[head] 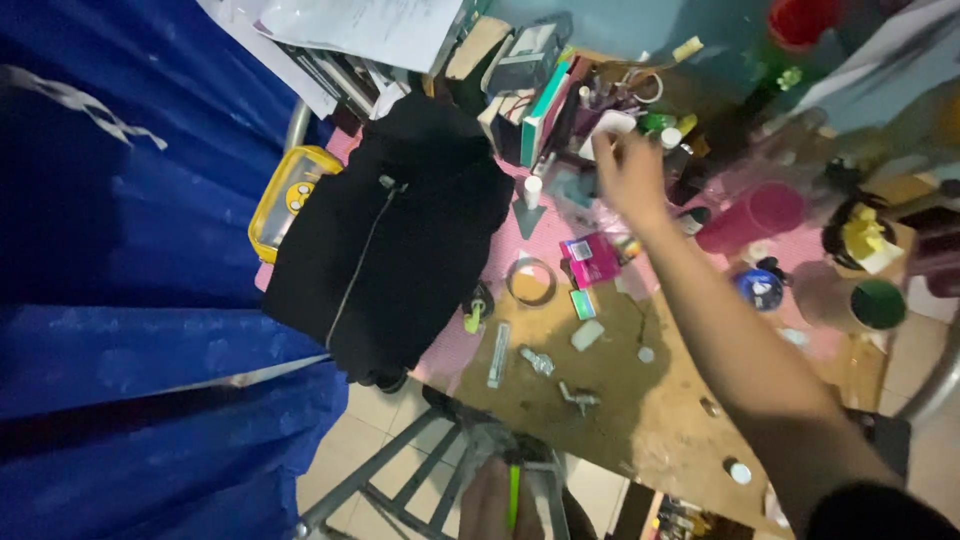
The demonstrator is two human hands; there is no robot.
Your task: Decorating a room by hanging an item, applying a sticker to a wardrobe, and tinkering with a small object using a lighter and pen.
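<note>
Down at the bottom edge, closest to the lens, the left hand (492,505) closes around a thin green stick (514,497), perhaps a pen; the fingers are blurred, so how tightly it is held cannot be told. It sits just above a grey metal stool frame (420,480) on the tiled floor.

From the lower right, the right arm stretches across a cluttered wooden table (660,410). The right hand (628,175) hangs blurred over the far clutter with its fingers loosely spread and nothing visibly in them. Just beside it stand a small white bottle (533,190) and a teal book (545,110); below it lies a pink box (592,258), with a roll of tape (531,281) near that. A pink cup (752,217) lies to the right, and a black zipped jacket (390,240) is draped over the table's left end.

This looks like a reach in progress, before any grasp. Picking out one small item here would call for a narrow, careful pinch, since neighbours crowd close and could tip.
</note>
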